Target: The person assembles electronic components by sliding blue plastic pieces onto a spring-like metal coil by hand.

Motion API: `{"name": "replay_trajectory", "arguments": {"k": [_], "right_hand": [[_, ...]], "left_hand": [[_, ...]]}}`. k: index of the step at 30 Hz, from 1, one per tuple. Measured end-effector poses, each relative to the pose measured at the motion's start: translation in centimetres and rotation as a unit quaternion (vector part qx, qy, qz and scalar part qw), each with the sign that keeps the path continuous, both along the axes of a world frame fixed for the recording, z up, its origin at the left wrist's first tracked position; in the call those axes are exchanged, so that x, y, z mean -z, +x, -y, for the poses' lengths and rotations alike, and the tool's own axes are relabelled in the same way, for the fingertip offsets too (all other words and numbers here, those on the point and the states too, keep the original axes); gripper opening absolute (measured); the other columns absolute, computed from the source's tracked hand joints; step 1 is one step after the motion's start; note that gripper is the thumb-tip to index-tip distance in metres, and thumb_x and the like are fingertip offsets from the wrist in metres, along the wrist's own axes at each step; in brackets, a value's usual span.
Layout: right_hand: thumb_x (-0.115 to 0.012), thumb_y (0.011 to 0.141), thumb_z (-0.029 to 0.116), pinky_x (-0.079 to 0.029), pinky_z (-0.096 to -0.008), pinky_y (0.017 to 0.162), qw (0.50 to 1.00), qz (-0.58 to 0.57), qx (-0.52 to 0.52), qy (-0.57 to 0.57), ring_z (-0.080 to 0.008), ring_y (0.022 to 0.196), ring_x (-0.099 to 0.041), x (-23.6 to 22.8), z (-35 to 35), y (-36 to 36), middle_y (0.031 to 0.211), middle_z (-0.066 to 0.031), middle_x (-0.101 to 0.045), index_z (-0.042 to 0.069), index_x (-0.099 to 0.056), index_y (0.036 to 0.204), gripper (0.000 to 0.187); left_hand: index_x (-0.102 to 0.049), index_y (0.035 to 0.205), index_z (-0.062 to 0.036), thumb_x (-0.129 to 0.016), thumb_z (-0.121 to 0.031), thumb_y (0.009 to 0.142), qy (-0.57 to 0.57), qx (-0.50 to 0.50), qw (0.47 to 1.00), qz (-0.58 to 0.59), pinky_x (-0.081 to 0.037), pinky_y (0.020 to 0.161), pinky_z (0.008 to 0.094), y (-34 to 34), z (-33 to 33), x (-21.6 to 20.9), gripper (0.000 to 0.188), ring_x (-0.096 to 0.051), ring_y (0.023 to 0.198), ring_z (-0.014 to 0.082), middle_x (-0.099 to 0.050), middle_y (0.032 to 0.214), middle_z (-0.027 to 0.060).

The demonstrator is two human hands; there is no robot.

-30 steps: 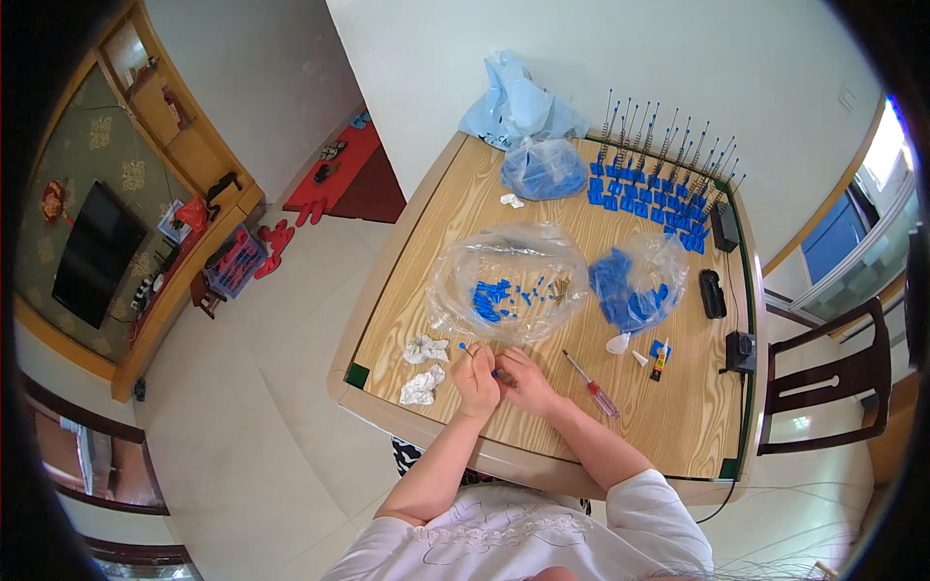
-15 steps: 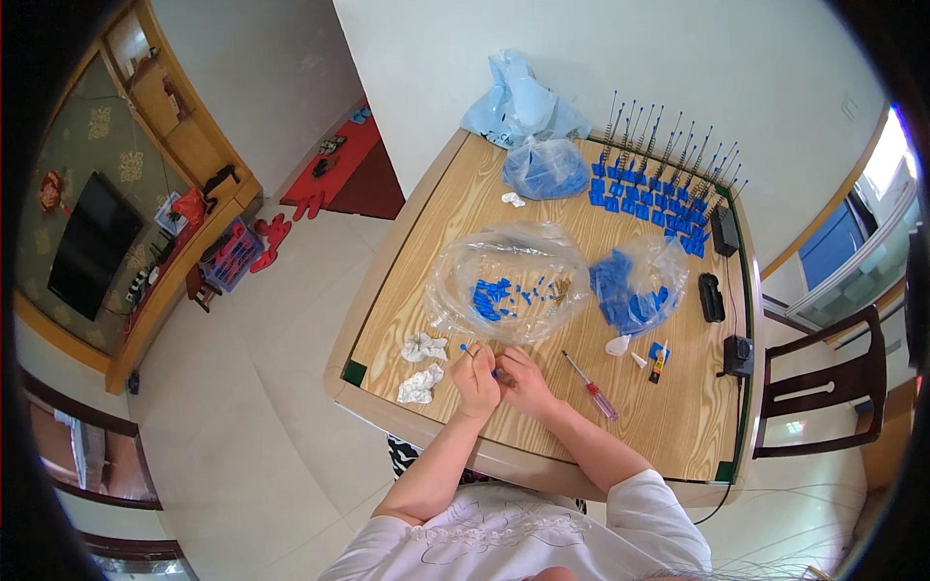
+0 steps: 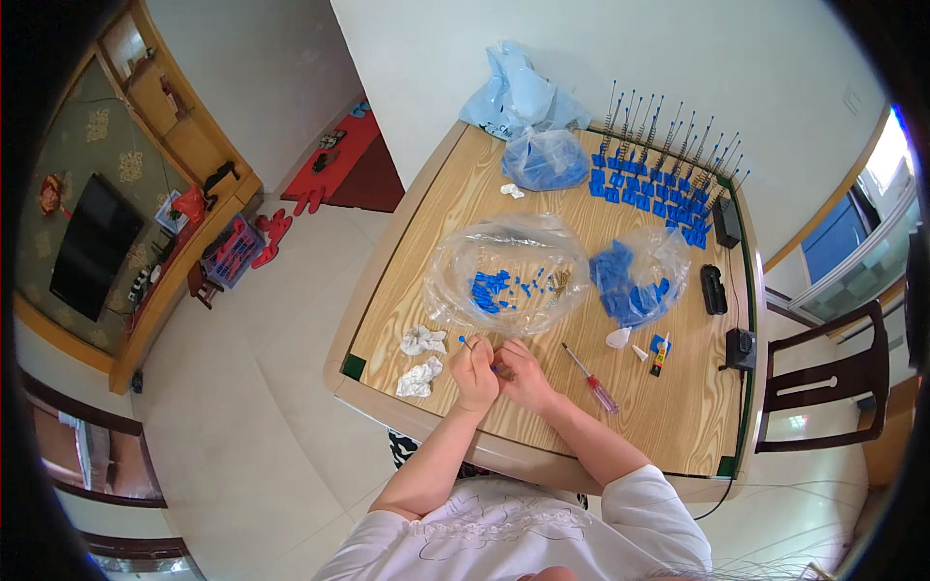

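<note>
My left hand (image 3: 475, 376) and my right hand (image 3: 520, 376) meet near the table's front edge, both closed. Out of the left fist sticks a thin rod with a blue ball tip (image 3: 462, 339). A bit of blue shows between the hands, next to my right fingers; its shape is mostly covered, and what those fingers grip cannot be made out. Just beyond lies an open clear plastic bag (image 3: 452, 315) with small blue parts (image 3: 491, 290) and brass-coloured pieces (image 3: 561, 282). Crumpled white tissues (image 3: 418, 379) lie left of my hands.
A screwdriver (image 3: 591, 379), glue tube (image 3: 660, 360) and white nozzle (image 3: 640, 353) lie to the right. Bags of blue parts (image 3: 620, 286) stand beyond. Rows of blue bases with springs and ball-tipped rods (image 3: 659, 184) fill the far right corner. A chair (image 3: 823, 380) stands right.
The view has shifted slightly. My hands stay together in nearly the same place, with the fingers only slightly changed around the rod.
</note>
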State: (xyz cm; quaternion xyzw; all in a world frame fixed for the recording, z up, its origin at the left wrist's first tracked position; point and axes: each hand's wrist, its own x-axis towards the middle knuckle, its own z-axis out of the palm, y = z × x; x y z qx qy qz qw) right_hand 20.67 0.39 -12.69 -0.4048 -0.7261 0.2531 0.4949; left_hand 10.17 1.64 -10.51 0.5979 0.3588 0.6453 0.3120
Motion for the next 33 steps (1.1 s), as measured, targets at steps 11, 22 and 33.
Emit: {"name": "replay_trajectory", "arguments": {"k": [11, 22, 33], "right_hand": [[-0.067, 0.062, 0.001, -0.040, -0.0353, 0.070, 1.000, 0.007, -0.006, 0.000, -0.0289, 0.078, -0.048, 0.07, 0.06, 0.10, 0.077, -0.0104, -0.051, 0.002, -0.055, 0.077, 0.019], [-0.067, 0.063, 0.002, -0.040, -0.0359, 0.070, 1.000, 0.011, -0.004, -0.015, -0.0292, 0.078, -0.047, 0.09, 0.04, 0.04, 0.077, -0.0103, -0.051, 0.002, -0.055, 0.077, 0.019], [-0.068, 0.062, 0.003, -0.040, -0.0359, 0.070, 1.000, 0.020, -0.005, -0.006, -0.0291, 0.077, -0.047, 0.10, -0.05, 0.10, 0.076, -0.0106, -0.051, 0.002, -0.054, 0.078, 0.021]], "left_hand": [[-0.033, 0.062, -0.0053, -0.034, -0.019, 0.095, -0.003, 0.001, 1.000, 0.002, -0.023, 0.044, 0.0253, 0.05, 0.16, -0.16, 0.036, -0.031, 0.048, 0.0091, -0.036, 0.054, 0.0026], [-0.034, 0.062, -0.0048, -0.034, -0.020, 0.094, -0.012, -0.003, 1.000, -0.006, -0.023, 0.043, 0.0252, -0.08, 0.12, -0.17, 0.035, -0.032, 0.047, 0.0090, -0.038, 0.054, 0.0028], [-0.034, 0.062, -0.0054, -0.034, -0.016, 0.093, -0.004, 0.000, 1.000, -0.002, -0.024, 0.043, 0.0250, 0.03, 0.08, -0.20, 0.033, -0.032, 0.047, 0.0089, -0.038, 0.054, 0.0032]]}}
